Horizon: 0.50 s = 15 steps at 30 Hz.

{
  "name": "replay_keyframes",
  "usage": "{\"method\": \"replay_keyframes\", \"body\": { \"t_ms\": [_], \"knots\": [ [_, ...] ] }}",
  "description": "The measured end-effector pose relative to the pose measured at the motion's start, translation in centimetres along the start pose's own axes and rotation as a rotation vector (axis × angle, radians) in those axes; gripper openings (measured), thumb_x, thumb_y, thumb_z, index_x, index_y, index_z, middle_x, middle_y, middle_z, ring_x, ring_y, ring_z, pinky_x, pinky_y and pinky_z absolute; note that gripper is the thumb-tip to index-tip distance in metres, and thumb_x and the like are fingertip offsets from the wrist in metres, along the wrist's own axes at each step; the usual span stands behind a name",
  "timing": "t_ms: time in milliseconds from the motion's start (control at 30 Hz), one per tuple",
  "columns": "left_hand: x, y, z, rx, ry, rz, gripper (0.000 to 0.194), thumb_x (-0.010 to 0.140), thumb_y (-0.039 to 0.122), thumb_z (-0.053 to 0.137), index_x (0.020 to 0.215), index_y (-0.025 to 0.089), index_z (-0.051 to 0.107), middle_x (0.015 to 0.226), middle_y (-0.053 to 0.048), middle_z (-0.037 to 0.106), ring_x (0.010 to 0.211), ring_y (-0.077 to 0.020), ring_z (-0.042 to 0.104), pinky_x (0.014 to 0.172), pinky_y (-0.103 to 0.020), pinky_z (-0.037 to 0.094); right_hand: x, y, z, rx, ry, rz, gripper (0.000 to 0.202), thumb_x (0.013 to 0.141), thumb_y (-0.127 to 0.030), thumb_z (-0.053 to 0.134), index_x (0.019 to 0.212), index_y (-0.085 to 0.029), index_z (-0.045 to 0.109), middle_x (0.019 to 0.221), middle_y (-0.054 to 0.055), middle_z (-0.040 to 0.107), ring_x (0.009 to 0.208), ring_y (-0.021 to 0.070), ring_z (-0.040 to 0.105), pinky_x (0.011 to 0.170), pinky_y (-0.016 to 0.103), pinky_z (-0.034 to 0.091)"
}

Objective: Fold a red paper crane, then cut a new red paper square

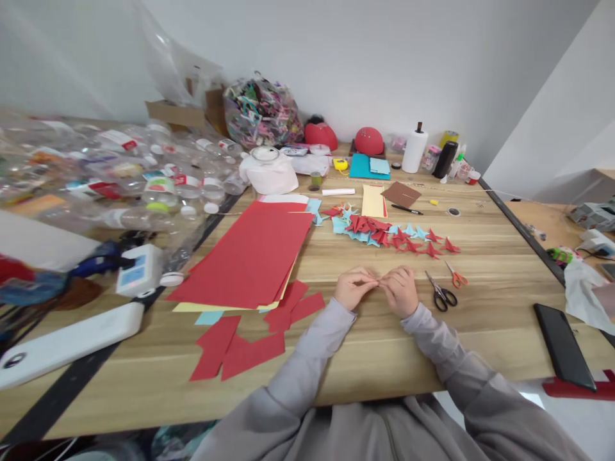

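Note:
Both hands meet fingertip to fingertip over the wooden table. My left hand [354,287] is closed in a pinch, and my right hand [400,291] has its fingers curled against it; whatever lies between them is too small to make out. Beyond the hands is a cluster of folded red paper pieces [368,226] and light blue ones [409,232]. Black-handled scissors [441,296] and small orange-handled scissors [457,278] lie to the right of my right hand. Cut red paper pieces [253,355] are on the left, below a stack of large red sheets [250,253].
Plastic bottles [161,189] crowd the left side, near a white power bank-like object [72,342]. A black phone [564,346] lies at the right edge. A white roll [414,152], a black bottle [445,159] and a yellow tape measure [340,164] stand at the back.

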State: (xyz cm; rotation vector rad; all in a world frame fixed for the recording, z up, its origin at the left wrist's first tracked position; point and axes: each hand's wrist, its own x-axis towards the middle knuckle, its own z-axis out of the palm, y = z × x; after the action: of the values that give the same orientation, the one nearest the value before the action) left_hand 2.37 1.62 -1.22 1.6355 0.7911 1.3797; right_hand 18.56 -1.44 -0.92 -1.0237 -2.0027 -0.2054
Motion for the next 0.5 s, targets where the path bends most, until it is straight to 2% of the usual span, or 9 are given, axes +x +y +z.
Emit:
{"method": "replay_keyframes", "body": {
  "t_ms": [67,133,200,233,267,333,400,500],
  "knots": [
    [0.1,0.0,-0.1,0.013,0.055,-0.038,0.015,0.065,0.032,0.075,0.069,0.019,0.072,0.074,-0.006,0.067,0.076,-0.0166,0.062,0.073,-0.031,0.050,-0.1,0.3,-0.2,-0.019,0.031,0.028,0.010,0.084,-0.016,0.054,0.077,-0.021,0.061,0.073,0.002,0.068,0.079,0.0163,0.058,0.084,0.037,0.038],
    [0.1,0.1,-0.1,0.030,0.190,-0.095,0.021,0.065,0.035,0.075,0.076,0.018,0.071,0.082,-0.006,0.067,0.083,-0.0171,0.062,0.077,-0.031,0.049,-0.2,0.4,-0.5,-0.050,0.101,0.053,0.009,0.082,-0.014,0.057,0.078,-0.021,0.061,0.074,0.002,0.069,0.079,0.0164,0.058,0.082,0.037,0.039],
    [-0.2,0.4,0.1,0.004,0.296,-0.217,0.025,0.068,0.041,0.071,0.071,0.016,0.069,0.075,-0.005,0.065,0.074,-0.0152,0.061,0.070,-0.029,0.049,-0.2,0.3,-0.7,-0.085,0.166,0.050,0.010,0.080,-0.013,0.060,0.079,-0.022,0.061,0.076,0.001,0.070,0.079,0.0167,0.059,0.082,0.037,0.039],
    [-0.4,0.6,0.3,-0.039,0.301,-0.303,0.030,0.070,0.045,0.068,0.066,0.015,0.067,0.067,-0.004,0.063,0.065,-0.0137,0.059,0.063,-0.027,0.049,-0.3,0.1,-0.9,-0.094,0.174,0.032,0.010,0.079,-0.012,0.061,0.080,-0.023,0.061,0.077,0.001,0.070,0.079,0.0166,0.059,0.083,0.038,0.039],
    [-0.7,0.8,0.6,-0.100,0.258,-0.398,0.035,0.071,0.048,0.065,0.063,0.014,0.065,0.060,-0.003,0.061,0.056,-0.0124,0.056,0.057,-0.027,0.048,-0.3,-0.2,-0.9,-0.097,0.164,0.004,0.012,0.079,-0.012,0.062,0.081,-0.023,0.062,0.078,0.001,0.071,0.080,0.0164,0.059,0.085,0.038,0.039],
    [-1.2,1.2,1.1,-0.235,0.136,-0.525,0.040,0.068,0.053,0.066,0.071,0.014,0.065,0.058,-0.002,0.061,0.051,-0.0129,0.056,0.050,-0.026,0.047,-0.4,-0.8,-1.0,-0.087,0.107,-0.066,0.014,0.079,-0.011,0.062,0.084,-0.025,0.063,0.081,0.000,0.071,0.083,0.0154,0.060,0.088,0.038,0.038],
    [-1.4,1.6,1.6,-0.233,0.111,-0.518,0.038,0.064,0.050,0.070,0.075,0.014,0.066,0.060,-0.001,0.062,0.052,-0.0119,0.054,0.050,-0.025,0.046,-0.4,-1.3,-1.0,-0.075,0.053,-0.122,0.015,0.081,-0.013,0.061,0.087,-0.026,0.064,0.084,-0.001,0.072,0.085,0.0147,0.060,0.090,0.037,0.037],
    [-1.4,1.6,1.8,-0.108,0.137,-0.431,0.032,0.064,0.045,0.071,0.067,0.014,0.066,0.059,0.001,0.060,0.054,-0.0101,0.050,0.053,-0.023,0.043,-0.5,-1.7,-0.9,-0.045,-0.007,-0.135,0.010,0.080,-0.018,0.062,0.086,-0.025,0.065,0.085,0.000,0.071,0.086,0.0158,0.060,0.091,0.038,0.038]
  ]
}}
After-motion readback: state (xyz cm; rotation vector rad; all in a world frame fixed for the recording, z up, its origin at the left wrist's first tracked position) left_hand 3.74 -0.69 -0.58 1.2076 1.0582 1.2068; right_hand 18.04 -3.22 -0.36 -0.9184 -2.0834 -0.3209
